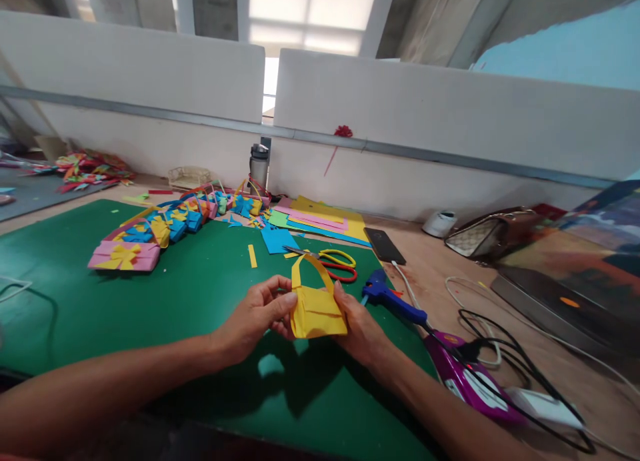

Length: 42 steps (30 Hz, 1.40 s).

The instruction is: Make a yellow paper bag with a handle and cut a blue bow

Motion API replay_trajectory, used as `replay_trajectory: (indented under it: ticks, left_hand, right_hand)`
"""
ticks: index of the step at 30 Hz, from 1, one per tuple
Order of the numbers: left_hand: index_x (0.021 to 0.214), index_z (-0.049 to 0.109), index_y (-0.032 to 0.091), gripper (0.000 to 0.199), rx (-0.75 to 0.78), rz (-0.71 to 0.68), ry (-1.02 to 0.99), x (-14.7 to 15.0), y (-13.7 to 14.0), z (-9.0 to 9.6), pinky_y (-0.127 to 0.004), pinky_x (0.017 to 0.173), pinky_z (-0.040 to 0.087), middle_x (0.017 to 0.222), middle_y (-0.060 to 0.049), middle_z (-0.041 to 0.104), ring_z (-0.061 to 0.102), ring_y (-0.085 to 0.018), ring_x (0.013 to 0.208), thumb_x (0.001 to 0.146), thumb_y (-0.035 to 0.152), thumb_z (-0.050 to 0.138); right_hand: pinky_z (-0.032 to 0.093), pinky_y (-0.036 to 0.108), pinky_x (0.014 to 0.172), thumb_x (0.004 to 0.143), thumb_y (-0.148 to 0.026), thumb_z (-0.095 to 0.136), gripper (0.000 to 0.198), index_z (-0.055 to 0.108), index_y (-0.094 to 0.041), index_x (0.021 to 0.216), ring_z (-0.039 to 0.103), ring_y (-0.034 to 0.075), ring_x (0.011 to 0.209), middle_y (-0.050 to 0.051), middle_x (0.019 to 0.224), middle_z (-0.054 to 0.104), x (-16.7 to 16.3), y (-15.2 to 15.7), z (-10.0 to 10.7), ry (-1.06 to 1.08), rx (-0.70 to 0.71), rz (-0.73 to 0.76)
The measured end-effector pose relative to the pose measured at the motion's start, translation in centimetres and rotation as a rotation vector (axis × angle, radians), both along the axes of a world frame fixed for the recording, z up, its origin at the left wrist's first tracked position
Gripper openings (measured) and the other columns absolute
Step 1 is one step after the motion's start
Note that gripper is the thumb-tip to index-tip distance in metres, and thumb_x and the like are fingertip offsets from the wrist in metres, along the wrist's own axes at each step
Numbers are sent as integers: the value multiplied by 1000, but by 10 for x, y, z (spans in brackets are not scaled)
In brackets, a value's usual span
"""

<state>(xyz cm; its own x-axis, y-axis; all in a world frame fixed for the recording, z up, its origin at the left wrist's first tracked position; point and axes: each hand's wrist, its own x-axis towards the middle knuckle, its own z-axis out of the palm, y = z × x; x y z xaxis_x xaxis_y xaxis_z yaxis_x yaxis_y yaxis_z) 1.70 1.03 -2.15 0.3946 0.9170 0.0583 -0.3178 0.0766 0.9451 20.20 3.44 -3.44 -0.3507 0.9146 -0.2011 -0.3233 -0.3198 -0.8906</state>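
Yellow paper bag (pixel 320 317): Sits between both hands, raised over the green mat (pixel 200 301), below the centre of the view. Could buckle or crease along the folds if squeezed too hard from three and nine o'clock.
Bag handle (pixel 296 274): Loops up toward twelve o'clock. Could twist or pull away at either foot if tugged, or if weakly stuck there.
Bag flap (pixel 323 301): Lies across the upper front. Could skew or gape if pressed unevenly.
Left hand (pixel 263 309): Reaches in from eight o'clock, pinching the bag's nine-o'clock edge, with thumb laid on the front and fingers bent behind.
Right hand (pixel 364 327): Reaches in from four o'clock, gripping the three-o'clock side, with thumb against the upper corner near the handle's foot. Keeps most fingers hidden behind the bag, so cannot tell how spread.
Scissors (pixel 323 255): Lie toward one o'clock, just past the handle, pointing blades at about ten. Could snag the loop if brushed.
Glue gun (pixel 400 304): Rests at three o'clock, near the right hand, across the mat's edge. Could burn a knuckle if hot and bumped.
Row of paper bags (pixel 176 229): Stretches along ten o'clock, well apart.
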Motion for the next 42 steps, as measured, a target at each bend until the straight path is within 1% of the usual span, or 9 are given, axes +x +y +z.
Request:
replay_trajectory:
  ticks: [6, 13, 22, 27, 31, 34, 37, 39, 42]
  left_hand:
    - [97, 52, 16, 44, 4, 9, 36, 0, -3, 7, -20, 51, 44, 69, 1, 61, 57, -9, 54, 71, 48, 68]
    - [99, 52, 17, 34, 6, 14, -11, -4, -1, 1, -20, 54, 43, 66, 2, 59, 56, -9, 54, 82, 46, 56]
    - [91, 54, 15, 38, 71, 93, 107, -2, -2, 10, -20, 52, 43, 65, 2, 59, 54, -9, 55, 71, 44, 66]
    - [96, 51, 15, 41, -21, 139, 179, -3, 7, 2, -21, 51, 44, 66, 2, 57, 53, -9, 55, 72, 45, 65]
    - [106, 46, 19, 40, -51, 199, 186, -5, 13, -5, -24, 55, 48, 85, -1, 57, 57, -11, 62, 80, 47, 56]
    - [119, 39, 20, 46, 205, 313, 345, -9, 14, -7, -31, 70, 52, 105, -8, 55, 59, -19, 93, 82, 41, 56]
    - [130, 34, 22, 65, 658, 339, 607, -15, 15, -9, -42, 90, 47, 129, -13, 46, 44, -27, 121, 75, 35, 67]
    - [134, 32, 22, 72, 915, 315, 755, -18, 17, -10, -47, 99, 40, 137, -15, 39, 36, -29, 128, 74, 33, 69]
    - [135, 34, 22, 68, 1143, 296, 867, -20, 21, -12, -50, 105, 33, 139, -17, 38, 35, -30, 130, 76, 32, 67]
  right_hand:
    - [46, 23, 58, 77, -55, 62, 38, 66, -17, 76, 63, 14, 61, 2, 69, 69, 0, -1, 1, 2, -13, -14]
    - [47, 24, 59, 75, -52, 66, 35, 66, -17, 77, 63, 14, 62, 1, 70, 68, 0, -1, 2, 4, -72, -54]
    - [43, 21, 49, 64, -56, 72, 42, 63, -15, 68, 57, 12, 50, -1, 58, 63, -5, -5, 6, -17, -23, -88]
    - [45, 21, 46, 70, -48, 72, 33, 60, -17, 75, 60, 12, 52, -2, 60, 64, -5, -8, 9, -29, 15, -215]
    - [47, 23, 44, 78, -42, 65, 25, 58, -19, 83, 63, 15, 58, 2, 74, 68, -3, -8, 12, -33, 27, -271]
    - [51, 25, 47, 84, -38, 57, 20, 58, -18, 87, 64, 16, 63, 4, 79, 69, -1, -10, 14, -51, 29, -279]
    - [52, 25, 50, 86, -38, 55, 20, 59, -18, 87, 64, 16, 67, 4, 80, 68, -1, -12, 14, -76, 47, -277]
    - [53, 25, 51, 84, -38, 56, 19, 58, -19, 85, 64, 17, 68, 3, 80, 67, -1, -12, 14, -97, 62, -267]
    - [52, 25, 50, 84, -38, 56, 19, 57, -20, 85, 63, 16, 66, 2, 77, 65, -3, -13, 13, -152, 86, -234]
